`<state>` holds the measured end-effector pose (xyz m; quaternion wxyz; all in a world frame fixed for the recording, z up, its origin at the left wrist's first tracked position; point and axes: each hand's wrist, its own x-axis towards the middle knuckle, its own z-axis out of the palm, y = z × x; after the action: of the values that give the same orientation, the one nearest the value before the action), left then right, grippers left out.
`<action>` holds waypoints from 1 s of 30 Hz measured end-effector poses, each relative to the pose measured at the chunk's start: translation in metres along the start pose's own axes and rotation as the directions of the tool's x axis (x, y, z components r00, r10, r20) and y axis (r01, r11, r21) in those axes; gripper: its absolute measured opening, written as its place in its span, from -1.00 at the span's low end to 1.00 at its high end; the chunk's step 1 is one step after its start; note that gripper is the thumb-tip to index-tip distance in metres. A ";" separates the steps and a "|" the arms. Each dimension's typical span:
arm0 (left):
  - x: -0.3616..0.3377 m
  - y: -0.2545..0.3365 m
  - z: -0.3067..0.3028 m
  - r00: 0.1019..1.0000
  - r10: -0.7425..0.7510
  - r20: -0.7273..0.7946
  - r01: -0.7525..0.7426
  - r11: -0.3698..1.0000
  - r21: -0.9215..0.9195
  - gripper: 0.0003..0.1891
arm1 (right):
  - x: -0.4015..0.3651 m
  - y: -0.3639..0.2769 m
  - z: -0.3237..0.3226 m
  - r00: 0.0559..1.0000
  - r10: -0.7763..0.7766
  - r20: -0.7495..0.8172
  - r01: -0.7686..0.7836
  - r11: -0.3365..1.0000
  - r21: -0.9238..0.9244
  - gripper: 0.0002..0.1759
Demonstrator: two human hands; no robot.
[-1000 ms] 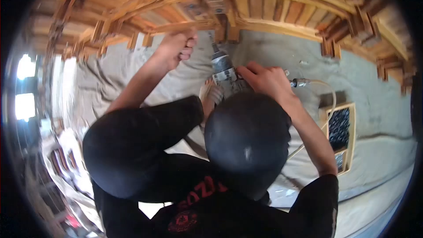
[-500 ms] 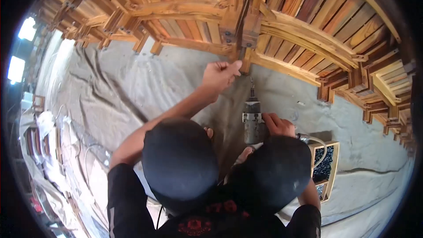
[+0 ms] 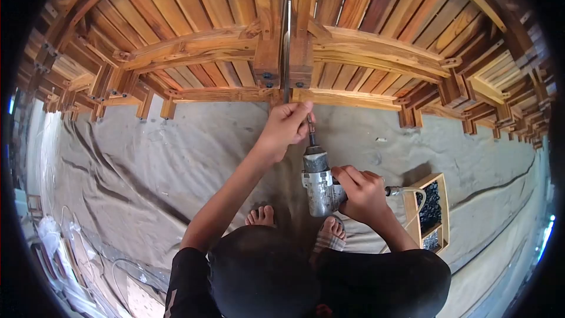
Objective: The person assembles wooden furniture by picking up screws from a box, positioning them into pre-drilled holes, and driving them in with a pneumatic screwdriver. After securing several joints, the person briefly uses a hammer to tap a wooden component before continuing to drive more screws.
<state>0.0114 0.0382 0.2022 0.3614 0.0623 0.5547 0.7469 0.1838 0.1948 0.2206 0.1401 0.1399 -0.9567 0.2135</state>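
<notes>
My right hand [image 3: 362, 193] is wrapped round the handle of a grey air-powered driver [image 3: 318, 184], which points away from me. Its slim bit [image 3: 312, 132] reaches up to the fingers of my left hand [image 3: 285, 126]. Those fingers are pinched together at the bit's tip; whatever they hold is too small or hidden to name. Just beyond them stand the wooden legs [image 3: 301, 62] of slatted wooden furniture [image 3: 376, 53], with dark bolt heads [image 3: 268, 76] in the neighbouring leg. A narrow gap runs between the two legs.
A wooden box [image 3: 445, 209] with small black parts [image 3: 430, 207] sits on the right. A hose [image 3: 412, 190] joins the driver. Creased grey cloth [image 3: 165, 159] covers the floor, and my feet [image 3: 331, 232] rest on it. Plastic-wrapped items [image 3: 56, 244] lie at left.
My right hand has brought the driver forward and slightly left, so its bit now meets my left hand's fingers. The view has shifted, and the furniture appears further left.
</notes>
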 end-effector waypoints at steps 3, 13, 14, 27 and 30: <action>0.003 0.007 -0.007 0.997 0.030 0.065 -0.034 0.998 0.058 -0.65 | 0.002 -0.001 0.002 1.000 0.008 0.004 -0.008 1.000 -0.002 -0.51; -0.002 0.036 -0.020 0.993 0.082 0.079 -0.105 0.933 0.345 -0.64 | 0.013 0.001 0.019 0.999 -0.031 -0.023 0.032 0.999 0.028 -0.43; -0.002 0.036 -0.021 0.991 0.089 0.095 -0.116 0.932 0.342 -0.64 | 0.013 0.001 0.021 0.999 -0.032 -0.029 0.033 0.999 0.035 -0.43; -0.021 0.041 -0.006 0.978 0.139 0.153 -0.158 0.980 0.123 -0.66 | 0.013 -0.002 0.027 0.993 0.043 -0.111 -0.052 0.995 -0.086 -0.40; -0.021 0.031 -0.006 0.985 0.070 0.155 -0.051 0.991 -0.121 -0.63 | 0.013 -0.002 0.028 0.989 0.038 -0.144 -0.056 0.991 -0.124 -0.42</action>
<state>0.0091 0.0169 0.2336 0.3848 0.1173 0.4776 0.7811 0.1662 0.1778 0.2012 0.2109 0.0926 -0.9591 0.1646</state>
